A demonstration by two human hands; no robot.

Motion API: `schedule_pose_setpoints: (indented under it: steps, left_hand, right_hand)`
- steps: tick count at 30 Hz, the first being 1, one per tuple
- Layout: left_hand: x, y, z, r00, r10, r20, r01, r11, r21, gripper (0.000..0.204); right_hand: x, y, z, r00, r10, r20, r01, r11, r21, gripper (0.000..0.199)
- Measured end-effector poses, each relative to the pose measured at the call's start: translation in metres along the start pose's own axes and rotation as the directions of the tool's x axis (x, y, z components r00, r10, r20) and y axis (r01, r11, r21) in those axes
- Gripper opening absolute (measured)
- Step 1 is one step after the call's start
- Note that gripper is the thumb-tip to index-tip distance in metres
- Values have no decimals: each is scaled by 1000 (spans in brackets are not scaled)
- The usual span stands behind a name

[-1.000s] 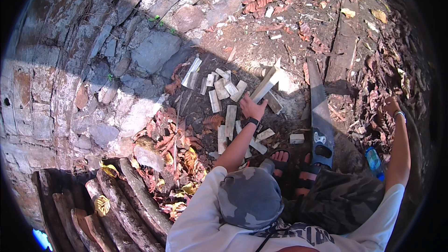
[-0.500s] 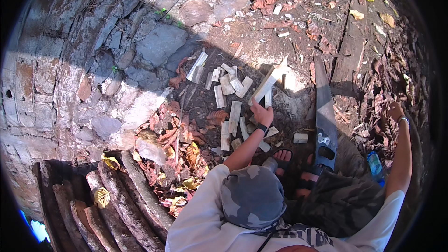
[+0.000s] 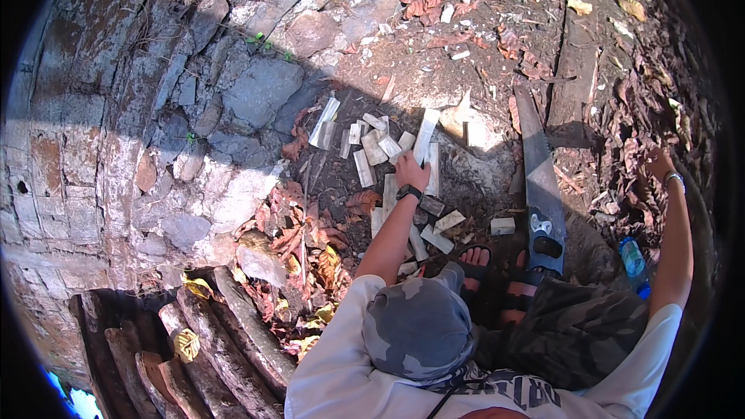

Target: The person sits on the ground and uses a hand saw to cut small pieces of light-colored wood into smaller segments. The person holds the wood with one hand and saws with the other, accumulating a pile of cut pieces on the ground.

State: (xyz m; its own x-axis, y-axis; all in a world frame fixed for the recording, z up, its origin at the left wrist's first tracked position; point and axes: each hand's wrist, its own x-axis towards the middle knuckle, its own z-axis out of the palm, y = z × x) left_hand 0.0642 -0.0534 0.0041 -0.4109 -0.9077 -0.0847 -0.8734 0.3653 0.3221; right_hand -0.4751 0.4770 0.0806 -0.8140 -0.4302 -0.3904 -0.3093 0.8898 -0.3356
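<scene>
My left hand (image 3: 412, 173), with a dark watch on its wrist, is closed around the near end of a pale split piece of wood (image 3: 425, 133). The piece points away from me over a loose heap of short wood blocks (image 3: 372, 147). Another longer pale piece (image 3: 434, 169) lies just right of this hand. Far to the right, my right hand (image 3: 660, 164), wearing a bracelet or watch, is at the dry brown leaves (image 3: 632, 120); its fingers are too unclear to read. A handsaw (image 3: 539, 178) lies between my hands, handle toward my feet.
A plastic bottle (image 3: 631, 257) lies beside my right forearm. A stone wall (image 3: 264, 89) rises at the left, with stacked logs (image 3: 225, 341) at the lower left. A pale wood stump (image 3: 475, 130) and a single block (image 3: 503, 226) sit left of the saw.
My left hand has moved left and slightly away from me, carrying the wood piece over to the heap's right side. The piece now points more straight ahead. My right hand stays at the leaves.
</scene>
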Motion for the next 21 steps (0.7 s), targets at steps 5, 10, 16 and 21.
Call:
schedule_pose_setpoints:
  steps: [5,10,16,21]
  left_hand:
    - [11,-37,-1,995,38,-88,-46,995,-94,54]
    - [2,4,8,984,181,1,-180,982,-52,57]
    - [3,-17,-1,994,107,33,-101,986,-135,53]
    - [-9,4,3,991,130,-19,-128,923,-363,50]
  right_hand:
    - [14,-6,14,993,-96,-63,93,994,-52,32]
    - [11,57,-4,983,-120,-136,106,988,-108,32]
    - [11,5,8,996,-66,-51,63,996,-56,30]
    - [15,55,1,992,-82,-93,75,994,-77,40]
